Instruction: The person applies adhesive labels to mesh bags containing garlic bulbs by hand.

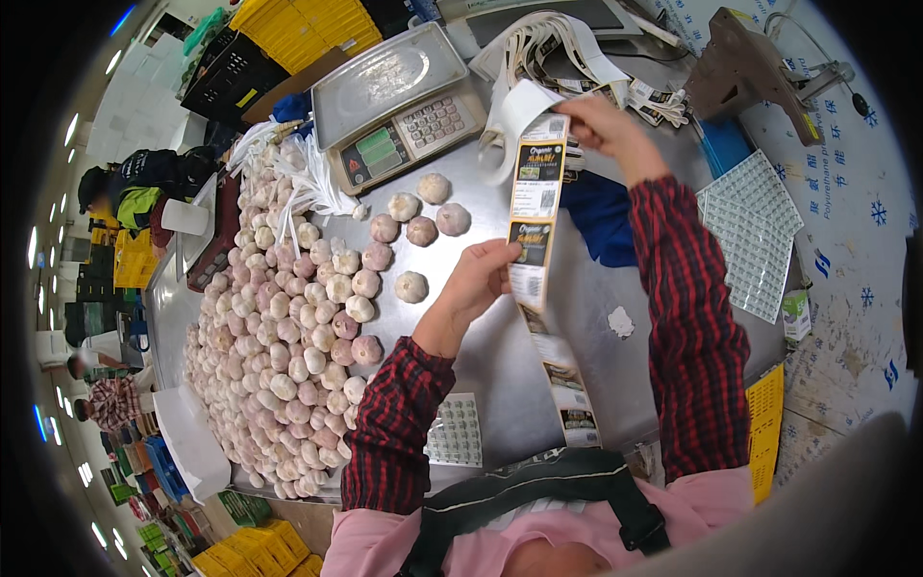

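Note:
A strip of printed labels (pixel 537 180) with black and orange panels is stretched between my two hands. My right hand (pixel 604 133) pinches it near the top, beside a curl of white backing paper (pixel 525 104). Lower down, my left hand (pixel 482 278) grips the strip's left edge between thumb and fingers. Below that hand the strip's tail (pixel 566 386) hangs down toward my apron, partly blurred. Several loose garlic bulbs (pixel 420 231) lie on the metal table (pixel 497 368) left of the strip. A large heap of garlic bulbs (pixel 288 360) spreads farther left.
A digital weighing scale (pixel 404 137) stands behind the loose bulbs, near white mesh nets (pixel 314 177). More folded label strips (pixel 555 50) lie at the back. Sticker sheets (pixel 750 231) and a brown metal device (pixel 750 72) are on the right. A person (pixel 144 184) stands at the far left.

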A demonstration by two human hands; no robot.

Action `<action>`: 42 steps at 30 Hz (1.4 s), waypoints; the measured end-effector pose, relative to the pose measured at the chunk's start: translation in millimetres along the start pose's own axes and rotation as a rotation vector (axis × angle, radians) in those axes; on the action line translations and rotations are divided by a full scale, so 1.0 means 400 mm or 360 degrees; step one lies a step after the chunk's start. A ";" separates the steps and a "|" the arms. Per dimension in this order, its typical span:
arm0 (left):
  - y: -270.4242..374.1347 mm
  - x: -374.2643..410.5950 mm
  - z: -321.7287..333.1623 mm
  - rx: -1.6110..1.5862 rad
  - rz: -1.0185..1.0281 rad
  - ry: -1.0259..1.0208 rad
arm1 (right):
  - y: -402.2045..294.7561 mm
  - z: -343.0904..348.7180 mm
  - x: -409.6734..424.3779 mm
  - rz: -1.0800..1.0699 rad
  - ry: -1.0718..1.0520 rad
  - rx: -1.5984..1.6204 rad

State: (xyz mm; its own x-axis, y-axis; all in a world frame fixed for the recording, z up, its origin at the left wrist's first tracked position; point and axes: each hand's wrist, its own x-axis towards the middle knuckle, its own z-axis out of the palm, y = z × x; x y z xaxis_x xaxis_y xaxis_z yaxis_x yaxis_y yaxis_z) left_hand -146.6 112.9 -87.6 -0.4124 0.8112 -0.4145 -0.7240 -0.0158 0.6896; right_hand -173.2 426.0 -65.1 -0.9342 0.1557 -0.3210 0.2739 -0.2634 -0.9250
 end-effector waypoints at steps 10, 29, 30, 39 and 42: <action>-0.045 0.108 -0.130 0.0502 0.0195 0.0761 | 0.218 -0.042 -0.179 -0.0652 0.1092 -0.2194; -0.011 -0.602 -0.419 0.2190 0.0208 0.0414 | 0.577 0.758 -0.490 -0.0583 -0.0363 -0.1363; -0.021 -0.628 -0.420 0.2110 0.0215 0.0443 | 0.592 0.758 -0.487 -0.0385 -0.0404 -0.1222; -0.120 -0.658 -0.347 0.1333 0.0322 0.0744 | 0.489 0.648 -0.520 -0.0255 -0.0626 -0.1350; -0.121 -0.641 -0.269 0.1331 0.0366 0.0782 | 0.388 0.701 -0.548 -0.0775 -0.0269 -0.1102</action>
State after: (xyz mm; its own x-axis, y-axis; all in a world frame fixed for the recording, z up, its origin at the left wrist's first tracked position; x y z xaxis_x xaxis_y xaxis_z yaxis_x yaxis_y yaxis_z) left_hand -65.2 -157.3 -78.3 -0.8136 0.5052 -0.2878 -0.0535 0.4278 0.9023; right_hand 9.9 84.0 -81.2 -0.9902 -0.0576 0.1274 -0.1397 0.4440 -0.8850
